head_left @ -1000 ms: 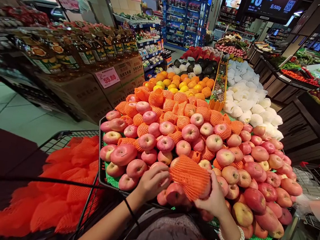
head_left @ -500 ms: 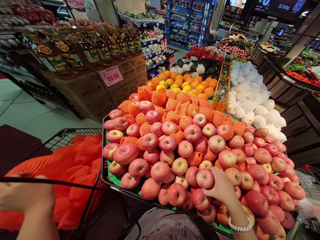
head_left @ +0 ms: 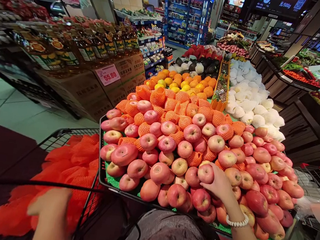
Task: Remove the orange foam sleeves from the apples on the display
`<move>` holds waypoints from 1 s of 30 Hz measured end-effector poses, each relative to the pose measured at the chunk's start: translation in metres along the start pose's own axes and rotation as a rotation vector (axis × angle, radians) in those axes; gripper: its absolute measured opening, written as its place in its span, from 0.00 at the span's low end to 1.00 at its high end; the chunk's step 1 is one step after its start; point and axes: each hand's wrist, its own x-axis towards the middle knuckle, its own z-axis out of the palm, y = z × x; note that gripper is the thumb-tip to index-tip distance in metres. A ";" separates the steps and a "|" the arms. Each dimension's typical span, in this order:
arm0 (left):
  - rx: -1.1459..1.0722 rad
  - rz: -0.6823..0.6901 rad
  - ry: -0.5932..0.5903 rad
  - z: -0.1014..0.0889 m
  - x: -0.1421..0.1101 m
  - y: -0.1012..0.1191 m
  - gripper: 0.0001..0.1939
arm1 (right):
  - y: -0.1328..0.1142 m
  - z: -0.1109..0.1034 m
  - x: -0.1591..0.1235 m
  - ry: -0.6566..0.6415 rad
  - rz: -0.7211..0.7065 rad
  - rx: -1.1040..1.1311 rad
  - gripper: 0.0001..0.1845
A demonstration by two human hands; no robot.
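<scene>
My right hand (head_left: pixel 220 186) curls around a pink-red apple (head_left: pixel 206 173) on top of the heap of bare apples (head_left: pixel 155 162) at the front of the display; a white bead bracelet sits on that wrist. My left hand (head_left: pixel 50 205) hovers blurred over the shopping cart (head_left: pixel 60 136) at the lower left, just above a pile of orange foam nets (head_left: pixel 63 178). Its fingers are smeared by motion. Farther back, several apples still wear orange foam nets (head_left: pixel 178 110).
Oranges (head_left: pixel 186 82) and white-netted fruit (head_left: pixel 247 101) lie behind the apples. Boxes with bottles and a 55.80 price sign (head_left: pixel 107 74) stand at the left across a tiled aisle. Another person's gloved hand (head_left: pixel 304 206) reaches in at the right beside a wire cart (head_left: pixel 315 180).
The orange net came off the apple; my left hand carried it down to the cart's pile and has since shifted rightward there. My right hand stayed on the display holding the bare apple.
</scene>
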 end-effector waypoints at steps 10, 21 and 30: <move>-0.681 1.527 0.286 -0.090 -0.174 0.182 0.14 | -0.007 -0.010 0.003 -0.102 0.047 0.003 0.38; -0.121 1.978 -0.035 -0.050 -0.299 0.286 0.08 | -0.008 -0.001 -0.012 -0.033 0.137 -0.034 0.51; -0.108 1.996 -0.075 -0.054 -0.289 0.259 0.10 | -0.004 0.000 -0.003 0.014 0.056 0.100 0.40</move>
